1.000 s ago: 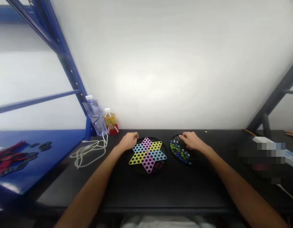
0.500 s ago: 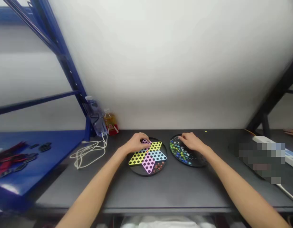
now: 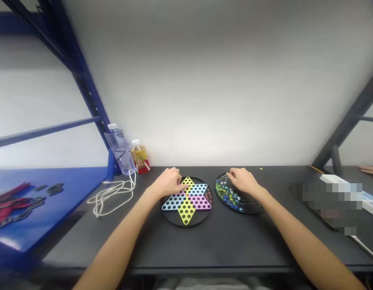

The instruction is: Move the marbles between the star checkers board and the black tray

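A round black Chinese checkers board (image 3: 186, 211) lies on the dark table, with a six-pointed star of yellow, blue and pink arms full of holes. My left hand (image 3: 169, 182) grips its upper left side, with the fingers over the star. A few reddish marbles (image 3: 208, 196) sit near its right rim. To the right is a round black tray (image 3: 253, 207) holding many coloured glass marbles (image 3: 227, 193). My right hand (image 3: 242, 181) lies on the tray's far side, above the marbles, and its fingertips are hidden.
A water bottle (image 3: 119, 151) and a juice bottle (image 3: 139, 158) stand at the back left, with a loose white cable (image 3: 112, 195) in front. A blue shelf (image 3: 32, 201) lies left. A white power strip (image 3: 334, 178) and another person's hand (image 3: 370, 170) are far right.
The board has turned counterclockwise under my left hand, bringing its yellow arms from diagonal to top and bottom. My right hand has barely moved.
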